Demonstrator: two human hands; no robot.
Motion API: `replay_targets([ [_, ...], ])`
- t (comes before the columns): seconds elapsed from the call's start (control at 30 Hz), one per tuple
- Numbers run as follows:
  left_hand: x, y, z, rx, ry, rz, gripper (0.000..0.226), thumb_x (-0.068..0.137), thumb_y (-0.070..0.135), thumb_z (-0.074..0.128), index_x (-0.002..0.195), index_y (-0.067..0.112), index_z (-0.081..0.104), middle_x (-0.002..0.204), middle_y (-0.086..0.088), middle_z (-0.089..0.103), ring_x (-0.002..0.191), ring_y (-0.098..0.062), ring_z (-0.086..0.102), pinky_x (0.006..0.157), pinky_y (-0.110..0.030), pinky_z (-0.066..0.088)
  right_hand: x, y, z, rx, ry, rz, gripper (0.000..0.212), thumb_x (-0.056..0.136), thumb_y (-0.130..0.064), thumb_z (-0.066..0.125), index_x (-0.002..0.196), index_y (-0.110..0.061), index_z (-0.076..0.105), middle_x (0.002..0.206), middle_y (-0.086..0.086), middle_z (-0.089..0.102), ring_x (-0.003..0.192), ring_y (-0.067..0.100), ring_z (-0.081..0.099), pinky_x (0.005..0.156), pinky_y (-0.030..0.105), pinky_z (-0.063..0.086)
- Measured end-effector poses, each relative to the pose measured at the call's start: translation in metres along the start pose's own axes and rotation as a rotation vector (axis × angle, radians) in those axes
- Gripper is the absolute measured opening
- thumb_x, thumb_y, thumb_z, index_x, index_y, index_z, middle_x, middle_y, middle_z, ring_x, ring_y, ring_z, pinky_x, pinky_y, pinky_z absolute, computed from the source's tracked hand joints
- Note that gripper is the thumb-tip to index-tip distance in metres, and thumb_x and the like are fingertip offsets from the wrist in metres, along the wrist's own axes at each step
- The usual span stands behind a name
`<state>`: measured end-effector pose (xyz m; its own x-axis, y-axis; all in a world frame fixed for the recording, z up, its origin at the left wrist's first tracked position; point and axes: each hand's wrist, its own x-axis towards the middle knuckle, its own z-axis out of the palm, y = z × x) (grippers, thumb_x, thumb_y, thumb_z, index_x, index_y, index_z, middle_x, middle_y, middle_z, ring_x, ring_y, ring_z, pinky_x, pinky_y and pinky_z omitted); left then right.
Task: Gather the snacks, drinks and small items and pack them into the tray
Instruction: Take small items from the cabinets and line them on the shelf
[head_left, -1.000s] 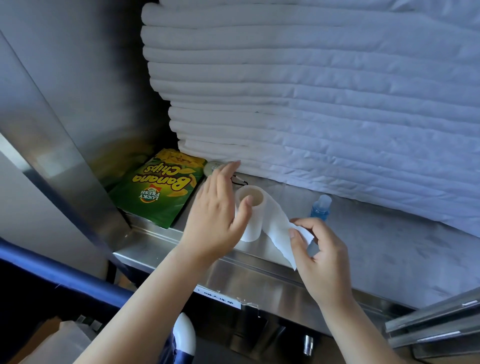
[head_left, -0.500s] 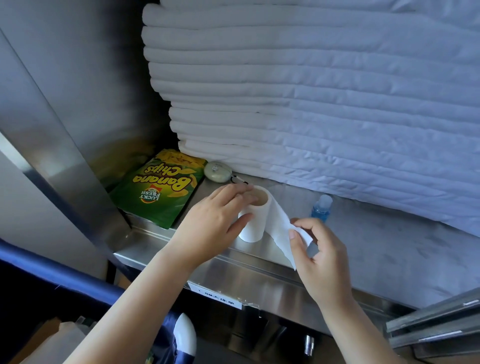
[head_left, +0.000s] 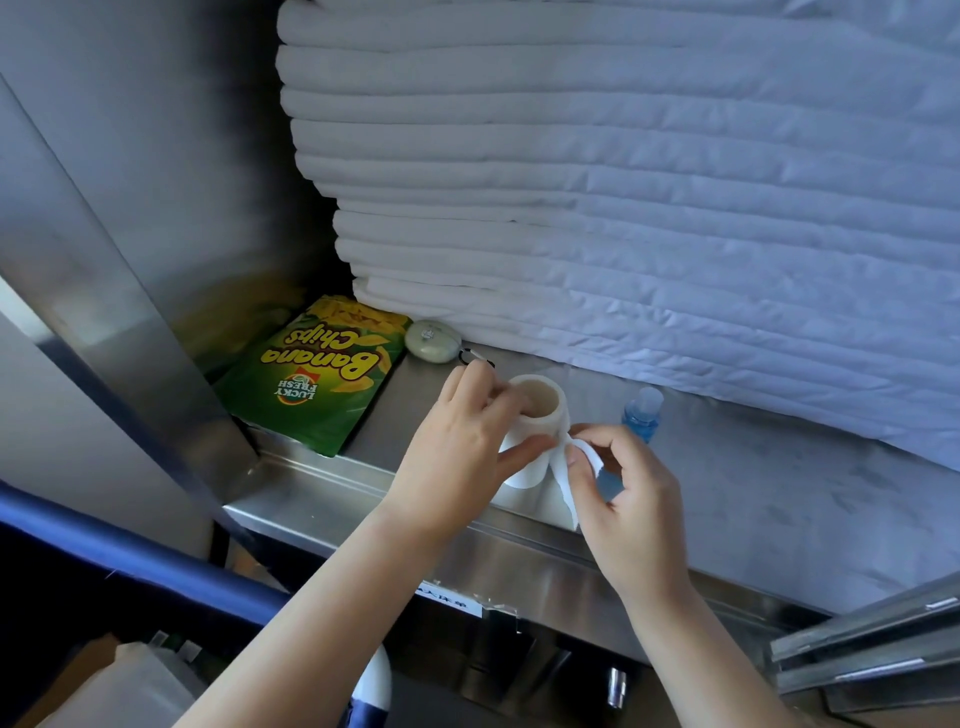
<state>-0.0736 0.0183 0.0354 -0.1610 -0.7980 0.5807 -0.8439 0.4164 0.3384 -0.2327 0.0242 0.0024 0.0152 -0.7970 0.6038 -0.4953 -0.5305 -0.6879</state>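
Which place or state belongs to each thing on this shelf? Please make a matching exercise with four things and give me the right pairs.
Things
1. Banana Chips bag
2. paper roll
3. blue bottle
4. oval case

Places or states
A. partly hidden behind the right hand
B. lies flat at the left end of the shelf
C. stands upright, gripped by the left hand
D. lies at the foot of the folded white stack

Pairs: 1-B, 2-C, 3-A, 4-D

Brushed, reflective metal shelf (head_left: 753, 519); soft matt paper roll (head_left: 540, 415), cardboard core; glossy plastic chips bag (head_left: 311, 374); clear blue plastic bottle (head_left: 641, 413); matt, wrinkled cloth stack (head_left: 623, 182)
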Motion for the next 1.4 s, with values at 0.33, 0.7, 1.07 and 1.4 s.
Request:
replay_targets([
  [0.33, -0.003, -0.005, -0.013, -0.079, -0.097, 0.078, 0.028, 0.084, 0.005, 0.067, 0.112, 0.005, 0.065, 0.098, -0.012, 0.054, 0.088, -0.028, 0.057, 0.078, -0.032, 0.046, -0.003, -0.005, 0.003, 0.0, 0.028, 0.006, 0.007, 0.085, -0.01, 0.058, 0.088, -0.01, 0.065, 0.085, -0.007, 0.065, 0.081, 0.001, 0.058, 0.075, 0.009, 0.042],
  [0.7, -0.005, 0.009, -0.008, -0.146, -0.039, 0.027, 0.022, 0.081, 0.013, 0.072, 0.103, 0.008, 0.069, 0.087, -0.008, 0.051, 0.077, -0.022, 0.056, 0.067, -0.023, 0.043, -0.009, -0.007, 0.003, 0.04, 0.033, -0.006, 0.014, 0.087, -0.015, 0.06, 0.097, -0.006, 0.062, 0.095, -0.003, 0.057, 0.089, 0.007, 0.06, 0.079, 0.022, 0.052],
  [1.07, -0.005, 0.01, -0.01, -0.175, -0.022, -0.002, 0.02, 0.083, 0.013, 0.07, 0.102, 0.01, 0.07, 0.091, -0.004, 0.052, 0.079, -0.016, 0.057, 0.066, -0.024, 0.045, -0.021, -0.008, 0.01, 0.178, 0.02, 0.049, 0.042, 0.076, 0.019, 0.052, 0.105, -0.01, 0.06, 0.109, -0.002, 0.05, 0.102, 0.016, 0.057, 0.08, 0.026, 0.054],
  [1.4, -0.006, 0.01, -0.013, -0.189, -0.085, 0.005, 0.033, 0.078, 0.025, 0.076, 0.106, 0.008, 0.068, 0.093, -0.004, 0.051, 0.08, -0.013, 0.053, 0.068, -0.014, 0.039, -0.013, 0.002, 0.022, 0.052, 0.103, -0.015, 0.036, 0.069, 0.01, 0.074, 0.092, -0.01, 0.055, 0.1, -0.004, 0.047, 0.091, -0.001, 0.055, 0.077, 0.013, 0.05],
])
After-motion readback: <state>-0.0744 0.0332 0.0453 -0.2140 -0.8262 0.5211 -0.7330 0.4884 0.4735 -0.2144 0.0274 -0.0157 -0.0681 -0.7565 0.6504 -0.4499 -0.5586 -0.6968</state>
